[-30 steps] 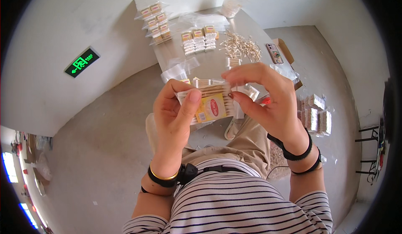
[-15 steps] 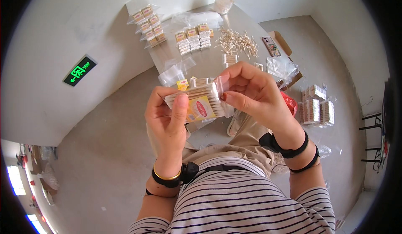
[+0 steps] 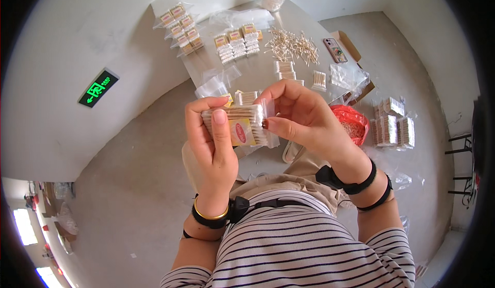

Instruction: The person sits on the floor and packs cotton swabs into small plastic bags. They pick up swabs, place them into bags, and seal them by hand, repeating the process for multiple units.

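Note:
A small clear zip bag of cotton swabs, with a yellow card and a red oval label inside, is held up in front of my body. My left hand grips its left end, thumb across the front and fingers behind. On the right, the thumb and fingers of my right hand pinch the bag's clear zip edge. The fingers behind the bag are partly hidden. Just beyond it on the table lies a bundle of cotton swabs, half covered by the bag and hands.
The grey table carries stacked swab packs, loose cotton swabs, swab bundles, empty clear bags and a phone. Filled bags lean at the wall. A red bag and packed bundles sit right.
Both hands and the swab bag have shifted slightly. The right fingers have moved a little left along the bag's zip end. More of the red bag now shows.

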Demonstrator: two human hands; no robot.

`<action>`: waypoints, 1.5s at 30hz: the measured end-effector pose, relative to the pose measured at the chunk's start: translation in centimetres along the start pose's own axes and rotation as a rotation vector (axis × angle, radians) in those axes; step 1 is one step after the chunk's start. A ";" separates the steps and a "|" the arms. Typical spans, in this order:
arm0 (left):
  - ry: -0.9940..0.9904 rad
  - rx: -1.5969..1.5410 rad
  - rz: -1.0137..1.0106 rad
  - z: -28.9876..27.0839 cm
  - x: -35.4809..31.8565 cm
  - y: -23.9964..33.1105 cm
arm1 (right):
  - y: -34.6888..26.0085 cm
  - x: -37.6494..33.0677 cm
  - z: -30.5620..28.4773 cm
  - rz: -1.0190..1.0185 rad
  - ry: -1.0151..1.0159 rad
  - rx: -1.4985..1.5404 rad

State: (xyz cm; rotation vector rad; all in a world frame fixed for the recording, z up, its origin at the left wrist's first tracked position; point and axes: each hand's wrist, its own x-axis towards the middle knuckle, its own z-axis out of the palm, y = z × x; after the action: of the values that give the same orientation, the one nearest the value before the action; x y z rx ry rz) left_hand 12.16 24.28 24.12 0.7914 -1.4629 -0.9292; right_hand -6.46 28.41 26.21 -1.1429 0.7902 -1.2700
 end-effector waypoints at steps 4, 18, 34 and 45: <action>0.009 -0.077 0.005 0.6 0.1 -0.5 | 0.7 -0.6 0.6 -0.036 0.072 -0.037; -0.128 -0.345 -0.148 0.9 -0.6 -1.5 | 2.0 -0.3 3.3 -0.256 0.395 -0.526; -0.213 -0.445 -0.070 1.4 -0.8 0.4 | 2.3 -0.4 2.8 -0.388 0.491 -0.504; -0.228 -0.670 -0.280 0.5 -1.4 -0.3 | 2.9 -1.3 2.8 -0.558 0.514 -0.562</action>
State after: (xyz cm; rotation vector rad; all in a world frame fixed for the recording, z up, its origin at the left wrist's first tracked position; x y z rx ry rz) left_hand 11.76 25.42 23.23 0.3978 -1.1224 -1.6517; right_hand -3.15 30.00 24.08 -1.5783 1.3239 -1.9229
